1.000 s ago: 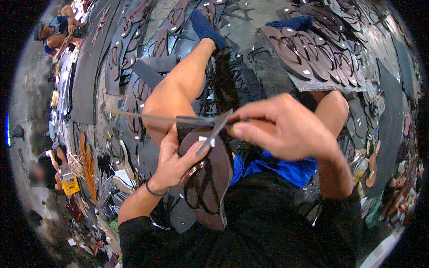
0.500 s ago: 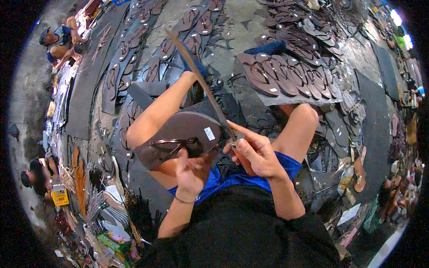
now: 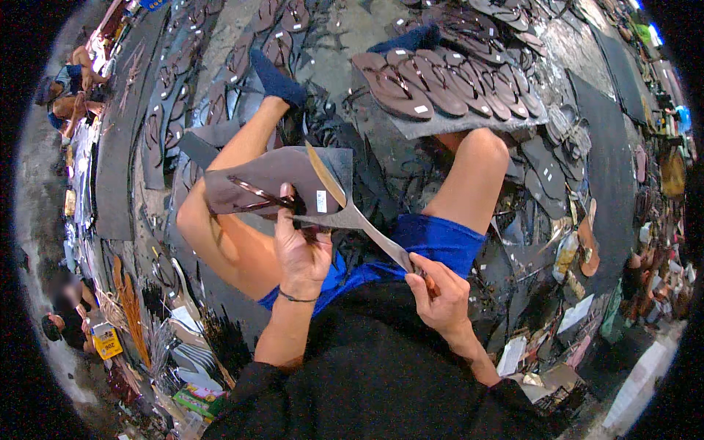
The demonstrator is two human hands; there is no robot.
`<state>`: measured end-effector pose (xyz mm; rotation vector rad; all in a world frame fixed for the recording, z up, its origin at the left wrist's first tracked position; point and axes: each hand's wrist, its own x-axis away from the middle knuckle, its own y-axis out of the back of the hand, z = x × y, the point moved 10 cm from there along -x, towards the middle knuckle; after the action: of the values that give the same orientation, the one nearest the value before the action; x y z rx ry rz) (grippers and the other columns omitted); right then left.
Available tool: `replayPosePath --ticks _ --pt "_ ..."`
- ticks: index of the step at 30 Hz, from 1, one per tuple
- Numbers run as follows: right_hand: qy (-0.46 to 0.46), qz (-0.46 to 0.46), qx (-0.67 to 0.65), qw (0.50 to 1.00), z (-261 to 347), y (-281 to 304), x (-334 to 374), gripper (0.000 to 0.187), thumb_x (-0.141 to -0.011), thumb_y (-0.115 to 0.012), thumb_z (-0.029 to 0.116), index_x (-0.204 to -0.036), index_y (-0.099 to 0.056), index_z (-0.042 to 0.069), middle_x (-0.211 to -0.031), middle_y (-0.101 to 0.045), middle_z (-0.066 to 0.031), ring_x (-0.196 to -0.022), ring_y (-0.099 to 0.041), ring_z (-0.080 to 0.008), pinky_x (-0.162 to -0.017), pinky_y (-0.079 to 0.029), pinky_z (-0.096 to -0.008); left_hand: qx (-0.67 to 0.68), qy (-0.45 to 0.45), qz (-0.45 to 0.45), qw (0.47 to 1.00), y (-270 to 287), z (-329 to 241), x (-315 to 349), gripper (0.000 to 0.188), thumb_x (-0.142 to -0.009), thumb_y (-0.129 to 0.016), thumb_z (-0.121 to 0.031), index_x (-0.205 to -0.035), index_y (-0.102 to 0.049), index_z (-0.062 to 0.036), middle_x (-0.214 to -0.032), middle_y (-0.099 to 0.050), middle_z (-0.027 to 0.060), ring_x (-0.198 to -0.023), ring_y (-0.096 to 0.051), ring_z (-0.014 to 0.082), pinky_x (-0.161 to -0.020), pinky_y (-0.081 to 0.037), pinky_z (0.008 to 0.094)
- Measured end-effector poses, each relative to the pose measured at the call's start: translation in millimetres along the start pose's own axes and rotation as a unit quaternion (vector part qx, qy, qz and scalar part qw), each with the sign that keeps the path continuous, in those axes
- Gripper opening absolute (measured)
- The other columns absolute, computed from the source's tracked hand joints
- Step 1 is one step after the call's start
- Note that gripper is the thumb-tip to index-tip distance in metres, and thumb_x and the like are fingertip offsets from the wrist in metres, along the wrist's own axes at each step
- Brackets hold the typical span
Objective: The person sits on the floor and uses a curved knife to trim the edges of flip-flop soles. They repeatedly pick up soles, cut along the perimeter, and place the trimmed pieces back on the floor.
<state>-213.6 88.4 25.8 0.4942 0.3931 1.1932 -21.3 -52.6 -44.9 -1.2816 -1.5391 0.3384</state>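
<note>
A brown flip-flop (image 3: 257,176) with a shiny dark strap and a white sticker near one end lies across the view above my left leg. My left hand (image 3: 302,253) grips its near edge, thumb up by the strap and the other fingers mostly hidden. In my right hand (image 3: 441,293) is the handle end of a metal cutting tool (image 3: 378,233). Its slim shaft slants up leftward to the flip-flop's right end and spreads there into two curved arms. The yellowish arm crosses the sole's top; the grey one runs along the near edge toward my left hand.
A row of brown flip-flops (image 3: 447,81) rests on a grey sheet beyond my right knee. More flip-flops (image 3: 165,121) line dark strips at the left. Scraps and bottles lie at the right. Two people sit at the left edge, near a yellow box (image 3: 106,342).
My left hand has closed on the flip-flop's edge. My right hand has moved lower and rightward, and its tool has swung from pointing up to lying against the flip-flop's right end.
</note>
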Motion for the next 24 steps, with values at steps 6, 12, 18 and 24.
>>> replayPosePath --ticks 6,12,18,24 --pt "-0.053 0.093 -0.052 0.993 10.1 -31.5 -16.2 0.027 -0.085 -0.070 0.021 -0.106 -0.067 0.004 -0.084 -0.069 -0.0132 -0.063 -0.067 -0.0198 -0.056 -0.053 -0.0307 -0.041 0.013 -0.040 0.998 56.7 2.7 29.4 0.035 -0.090 -0.065 -0.021 -0.120 -0.054 -0.0039 -0.107 -0.064 0.0061 -0.094 -0.064 0.0194 -0.083 -0.056 0.0354" --pt "-0.045 0.180 -0.062 0.981 25.1 -75.7 -30.5 0.024 -0.086 -0.065 0.019 -0.106 -0.066 0.005 -0.086 -0.068 -0.0172 -0.067 -0.069 -0.0291 -0.061 -0.055 -0.0362 -0.197 -0.018 -0.067 0.978 102.6 -17.9 56.5 0.042 -0.089 -0.067 -0.021 -0.123 -0.050 -0.0019 -0.110 -0.061 0.0086 -0.097 -0.062 0.0212 -0.084 -0.053 0.0354" --pt "-0.041 0.258 -0.161 0.952 44.2 -120.7 -52.1 0.023 -0.088 -0.066 0.018 -0.105 -0.066 0.003 -0.071 -0.062 -0.0101 -0.059 -0.054 -0.0137 -0.053 -0.045 -0.0282 -0.236 0.032 -0.032 0.971 115.4 -20.3 84.7 0.050 -0.089 -0.065 -0.027 -0.128 -0.046 -0.0011 -0.118 -0.057 0.0094 -0.104 -0.059 0.0213 -0.089 -0.051 0.0362" --pt "-0.124 0.334 -0.219 0.909 43.7 -140.5 -87.4 0.025 -0.092 -0.064 0.025 -0.094 -0.066 0.000 -0.068 -0.062 0.0016 -0.062 -0.050 -0.0040 -0.054 -0.044 -0.0259 -0.515 0.166 0.190 0.819 97.7 -16.8 105.8 0.063 -0.082 -0.074 -0.018 -0.134 -0.043 0.0003 -0.120 -0.057 0.0066 -0.112 -0.054 0.0194 -0.097 -0.044 0.0352"
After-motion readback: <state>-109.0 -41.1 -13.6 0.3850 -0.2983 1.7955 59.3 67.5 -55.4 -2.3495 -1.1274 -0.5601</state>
